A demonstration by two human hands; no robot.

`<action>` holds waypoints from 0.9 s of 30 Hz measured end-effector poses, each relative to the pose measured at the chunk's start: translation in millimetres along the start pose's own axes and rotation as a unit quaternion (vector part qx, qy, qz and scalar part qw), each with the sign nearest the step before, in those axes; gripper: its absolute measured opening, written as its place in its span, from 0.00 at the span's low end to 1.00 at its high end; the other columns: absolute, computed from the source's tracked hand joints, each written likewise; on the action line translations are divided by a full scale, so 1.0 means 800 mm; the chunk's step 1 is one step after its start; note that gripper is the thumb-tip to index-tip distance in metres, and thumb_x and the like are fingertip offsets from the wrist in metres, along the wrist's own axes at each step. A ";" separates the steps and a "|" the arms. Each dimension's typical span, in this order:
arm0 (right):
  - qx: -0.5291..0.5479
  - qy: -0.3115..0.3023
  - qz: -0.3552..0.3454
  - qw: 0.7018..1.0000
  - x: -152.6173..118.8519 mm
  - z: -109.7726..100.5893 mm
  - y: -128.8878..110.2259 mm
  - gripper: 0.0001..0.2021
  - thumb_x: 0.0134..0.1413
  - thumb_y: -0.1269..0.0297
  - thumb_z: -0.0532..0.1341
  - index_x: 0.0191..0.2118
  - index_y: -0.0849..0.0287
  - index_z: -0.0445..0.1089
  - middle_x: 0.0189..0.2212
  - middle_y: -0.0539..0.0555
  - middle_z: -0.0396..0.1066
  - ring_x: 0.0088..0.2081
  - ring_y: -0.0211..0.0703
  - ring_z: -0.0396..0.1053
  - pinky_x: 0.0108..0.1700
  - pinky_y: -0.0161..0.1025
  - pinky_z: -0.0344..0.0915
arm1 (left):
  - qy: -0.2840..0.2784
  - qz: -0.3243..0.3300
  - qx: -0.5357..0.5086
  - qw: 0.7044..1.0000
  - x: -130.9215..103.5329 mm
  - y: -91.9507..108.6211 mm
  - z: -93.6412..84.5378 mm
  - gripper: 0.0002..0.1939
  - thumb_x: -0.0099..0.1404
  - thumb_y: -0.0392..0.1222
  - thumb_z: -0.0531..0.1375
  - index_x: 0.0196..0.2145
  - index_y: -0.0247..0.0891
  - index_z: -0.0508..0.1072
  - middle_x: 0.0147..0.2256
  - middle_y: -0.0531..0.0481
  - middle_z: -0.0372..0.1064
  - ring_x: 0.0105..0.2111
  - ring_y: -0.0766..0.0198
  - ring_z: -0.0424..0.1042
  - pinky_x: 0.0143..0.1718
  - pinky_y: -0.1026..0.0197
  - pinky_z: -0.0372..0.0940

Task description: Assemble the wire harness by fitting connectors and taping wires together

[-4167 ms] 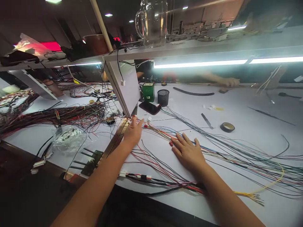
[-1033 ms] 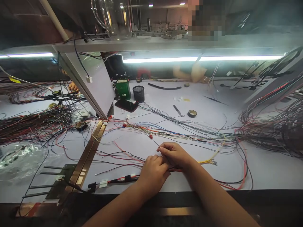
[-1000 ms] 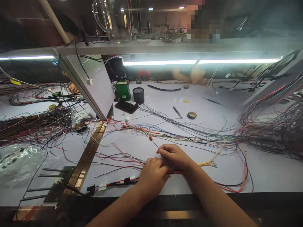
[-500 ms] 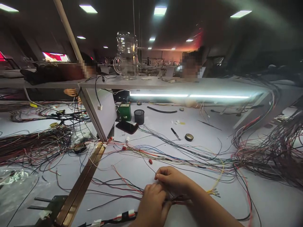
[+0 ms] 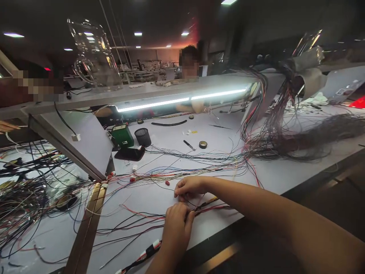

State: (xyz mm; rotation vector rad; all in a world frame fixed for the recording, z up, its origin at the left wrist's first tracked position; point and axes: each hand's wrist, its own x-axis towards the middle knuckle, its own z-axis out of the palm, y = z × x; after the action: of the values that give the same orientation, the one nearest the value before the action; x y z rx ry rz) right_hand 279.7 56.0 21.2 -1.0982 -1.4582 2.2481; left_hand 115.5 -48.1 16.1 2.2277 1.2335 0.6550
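My left hand (image 5: 177, 220) is closed around a bundle of thin wires (image 5: 211, 204), red, black and yellow. Loose wire ends (image 5: 137, 224) fan out to the left from under it. Just above, my right hand (image 5: 189, 186) has thumb and fingertips pinched on a thin dark wire, partly hidden by the fingers. A small red connector (image 5: 167, 183) lies on the table to the left of my right hand. Below and left of my left hand runs a taped cable (image 5: 149, 250) with black and white wrapping.
Long coloured wires (image 5: 176, 170) cross the white table towards a large wire heap (image 5: 273, 140) at right. Further back are a tape roll (image 5: 203, 144), a knife-like tool (image 5: 189, 145), a black mesh cup (image 5: 143, 137) and a green box (image 5: 122, 136). Co-workers sit behind the shelf (image 5: 137, 94).
The view has swung to the right and tilted, so the table scene appears shifted left. My hands stay close together on the wires, the right one still pinching.
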 end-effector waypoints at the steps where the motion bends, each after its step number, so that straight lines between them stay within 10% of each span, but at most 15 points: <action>1: 0.002 -0.003 0.000 1.000 0.001 -0.001 0.000 0.18 0.45 0.51 0.69 0.34 0.63 0.72 0.21 0.48 0.71 0.21 0.29 0.63 0.24 0.27 0.57 | -0.001 0.002 -0.007 1.000 0.000 0.000 0.000 0.08 0.67 0.41 0.51 0.30 0.41 0.67 0.33 0.48 0.70 0.37 0.56 0.68 0.40 0.52 0.61; 27: -0.009 -0.031 -0.012 0.999 0.003 -0.006 0.004 0.18 0.46 0.51 0.68 0.35 0.63 0.72 0.24 0.49 0.72 0.24 0.31 0.68 0.28 0.29 0.62 | 0.020 -0.005 -0.063 0.998 0.001 -0.002 -0.003 0.09 0.64 0.37 0.56 0.25 0.38 0.68 0.37 0.47 0.66 0.40 0.58 0.64 0.42 0.54 0.60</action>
State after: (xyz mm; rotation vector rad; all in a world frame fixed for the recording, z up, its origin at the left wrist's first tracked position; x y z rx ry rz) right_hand 282.1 58.9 16.6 -1.0182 -1.5105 2.2756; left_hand 113.0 -45.9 17.0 2.1140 1.1887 0.7550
